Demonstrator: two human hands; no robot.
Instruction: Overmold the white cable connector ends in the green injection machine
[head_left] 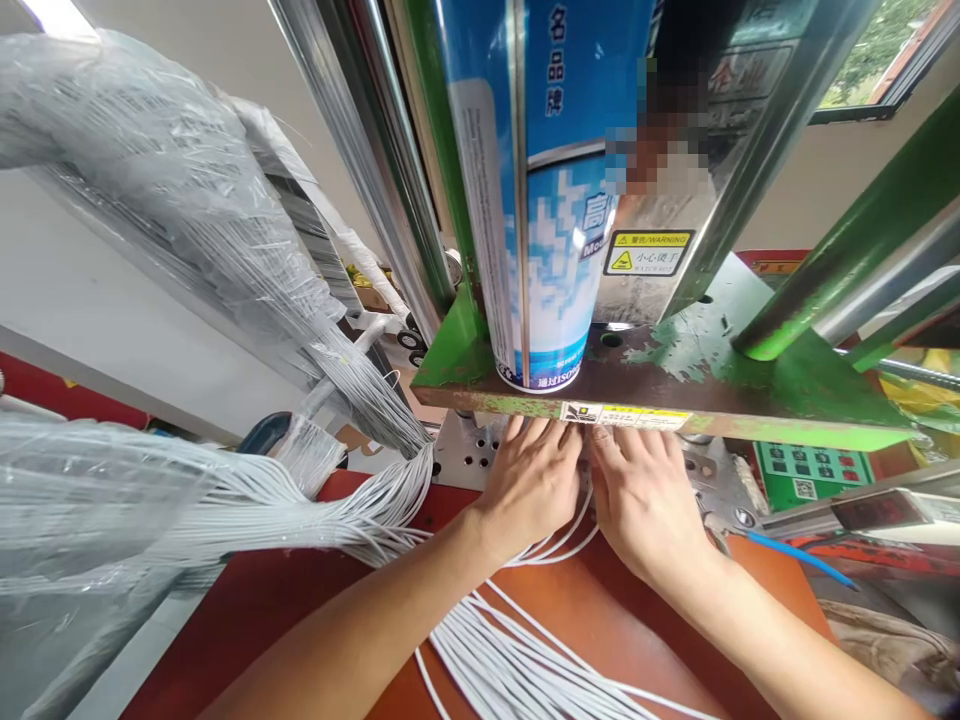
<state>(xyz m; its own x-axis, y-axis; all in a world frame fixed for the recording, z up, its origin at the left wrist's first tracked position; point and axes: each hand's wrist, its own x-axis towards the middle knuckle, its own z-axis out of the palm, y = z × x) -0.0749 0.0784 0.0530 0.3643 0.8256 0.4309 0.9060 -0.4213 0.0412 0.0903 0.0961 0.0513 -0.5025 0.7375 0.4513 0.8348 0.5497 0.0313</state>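
A yellow "WARNING" label (649, 253) faces out behind the blue-and-white metal spray can (551, 200) on the chipped green machine shelf (697, 345). Left hand (534, 480) and right hand (641, 490) reach under its edge, fingertips hidden, grip unclear; thin white cables (517, 650) cross the orange-red worktop (585, 610) below.

My two hands at a green machine
My left grip (536, 480) and right grip (645, 495) reach side by side under the green plate (795, 385), near white cables (517, 660); a blue spray can (555, 220) stands on it.
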